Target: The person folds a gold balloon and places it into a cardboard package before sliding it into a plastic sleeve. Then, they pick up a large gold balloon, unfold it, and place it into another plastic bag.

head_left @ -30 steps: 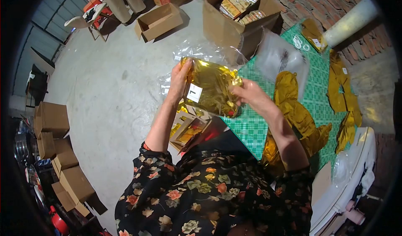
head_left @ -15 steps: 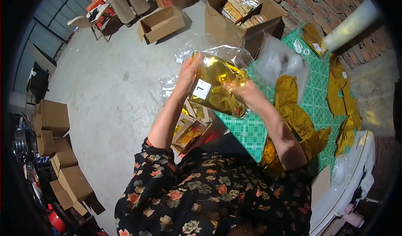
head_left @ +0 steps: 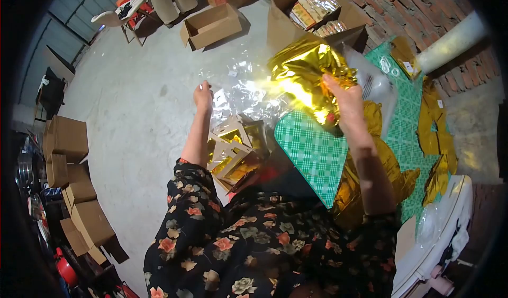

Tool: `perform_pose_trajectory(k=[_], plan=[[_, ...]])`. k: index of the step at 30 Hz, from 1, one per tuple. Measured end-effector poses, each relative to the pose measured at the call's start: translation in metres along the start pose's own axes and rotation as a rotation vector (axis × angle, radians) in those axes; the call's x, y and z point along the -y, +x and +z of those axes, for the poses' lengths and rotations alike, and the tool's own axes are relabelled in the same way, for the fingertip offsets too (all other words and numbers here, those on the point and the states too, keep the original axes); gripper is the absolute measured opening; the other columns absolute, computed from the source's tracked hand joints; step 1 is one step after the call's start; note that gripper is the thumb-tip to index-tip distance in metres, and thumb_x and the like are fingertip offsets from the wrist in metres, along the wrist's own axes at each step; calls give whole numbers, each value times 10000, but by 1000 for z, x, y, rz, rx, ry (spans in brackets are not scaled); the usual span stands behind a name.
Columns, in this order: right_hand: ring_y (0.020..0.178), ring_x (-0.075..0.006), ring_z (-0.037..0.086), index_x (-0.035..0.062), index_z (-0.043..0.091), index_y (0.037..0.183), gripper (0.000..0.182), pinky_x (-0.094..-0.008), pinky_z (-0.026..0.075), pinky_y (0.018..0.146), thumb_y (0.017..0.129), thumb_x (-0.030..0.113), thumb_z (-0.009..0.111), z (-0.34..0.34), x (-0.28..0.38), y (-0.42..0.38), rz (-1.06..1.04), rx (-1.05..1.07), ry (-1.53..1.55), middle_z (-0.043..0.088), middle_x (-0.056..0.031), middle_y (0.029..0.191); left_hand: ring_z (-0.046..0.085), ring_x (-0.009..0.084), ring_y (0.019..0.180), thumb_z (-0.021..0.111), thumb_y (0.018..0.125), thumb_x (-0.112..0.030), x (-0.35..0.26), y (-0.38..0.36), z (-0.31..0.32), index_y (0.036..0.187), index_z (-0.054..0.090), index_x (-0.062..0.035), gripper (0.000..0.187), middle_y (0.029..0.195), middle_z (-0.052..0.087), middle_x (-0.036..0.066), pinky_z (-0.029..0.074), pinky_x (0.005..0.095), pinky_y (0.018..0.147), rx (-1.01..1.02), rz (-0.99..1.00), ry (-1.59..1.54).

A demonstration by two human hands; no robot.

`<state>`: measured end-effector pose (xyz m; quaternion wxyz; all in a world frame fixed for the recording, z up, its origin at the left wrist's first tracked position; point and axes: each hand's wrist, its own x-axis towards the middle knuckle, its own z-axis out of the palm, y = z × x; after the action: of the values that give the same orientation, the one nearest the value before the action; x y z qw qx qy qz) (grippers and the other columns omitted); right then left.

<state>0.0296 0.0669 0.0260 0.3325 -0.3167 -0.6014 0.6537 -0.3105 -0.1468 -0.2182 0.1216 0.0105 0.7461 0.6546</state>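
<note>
My right hand [head_left: 346, 99] grips a crumpled gold foil balloon [head_left: 309, 68], raised over the near corner of the table. Its shiny surface catches bright light. Off to the left, my left hand [head_left: 203, 96] is closed on the edge of a clear plastic bag [head_left: 243, 86], which hangs loosely between the two hands. Below the bag stands an open cardboard box [head_left: 233, 157] with gold packets inside. More gold foil balloons [head_left: 389, 160] lie flat on the table under my right forearm.
A green checked cloth [head_left: 312, 147] covers the table, with further gold foil pieces [head_left: 434, 118] along its far side. A large carton [head_left: 286, 20] of packets stands behind, near the brick wall. An open box [head_left: 214, 28] sits on the floor; several cartons [head_left: 90, 224] line the left.
The gold foil balloon has come out of the clear bag and moved up and right with my right hand. My left hand has drawn away leftward with the bag.
</note>
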Motion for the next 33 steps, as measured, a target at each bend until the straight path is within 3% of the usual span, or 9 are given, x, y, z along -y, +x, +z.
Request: perform_pose_trajectory(k=[9,13,14,17,18,23,27,29,33], plan=[[881,-122,681,-51,706,1155,303,-267,536,802,918,120,786,-29,18,11,-44,-75,34,736,-73,1049,534,182,514,575,997,-410,16,0,11,1018,553,-25,386,686,575,86,438,334,454,103,-193,-191],[888,-128,684,-52,708,1148,274,-280,545,782,920,88,770,-30,14,3,-44,-102,42,732,-63,1065,680,272,942,669,959,-442,18,-12,30,1358,496,21,636,1078,654,202,564,446,800,342,-214,91],[885,-129,685,-55,709,1149,275,-278,545,783,921,87,769,-34,10,3,-31,-111,52,733,-67,1071,574,358,1268,732,908,-483,10,-24,33,1539,339,34,905,1392,543,294,488,499,1028,334,-269,294],[878,-132,687,-55,713,1149,276,-278,544,781,921,89,770,-43,4,2,-50,-99,96,735,-69,1064,487,398,1378,761,876,-510,37,-17,45,1589,255,35,1031,1529,436,300,444,471,1102,293,-43,431],[871,-130,684,-60,715,1146,277,-278,542,778,929,105,764,-43,6,-1,-51,-102,85,737,-72,1053,522,379,1346,800,860,-416,24,-29,53,1545,345,46,943,1473,498,309,440,416,1092,246,7,349],[933,-127,678,-42,703,1184,324,-287,536,831,926,140,774,-42,8,-3,32,-93,25,728,-63,1094,355,379,1491,848,812,-425,-131,-125,69,1544,430,-92,906,1601,366,244,378,464,1169,582,549,115],[946,-140,684,-35,687,1216,335,-299,539,856,933,128,760,-31,7,-6,51,-33,162,723,-64,1121,205,448,1541,882,741,-491,-197,-197,81,1574,405,-197,1004,1677,205,205,294,562,1211,766,1291,421],[959,-145,686,-32,677,1232,344,-302,542,865,935,122,756,-24,16,-15,87,0,234,719,-68,1135,174,490,1538,872,751,-474,-204,-210,88,1559,434,-206,957,1679,200,209,271,580,1222,765,1385,486],[1004,-159,682,-10,670,1255,352,-323,538,919,940,126,751,-39,18,-27,73,71,206,720,-66,1144,255,486,1508,852,738,-362,-199,-205,92,1565,424,-180,949,1651,280,192,291,607,1206,871,1225,334]])
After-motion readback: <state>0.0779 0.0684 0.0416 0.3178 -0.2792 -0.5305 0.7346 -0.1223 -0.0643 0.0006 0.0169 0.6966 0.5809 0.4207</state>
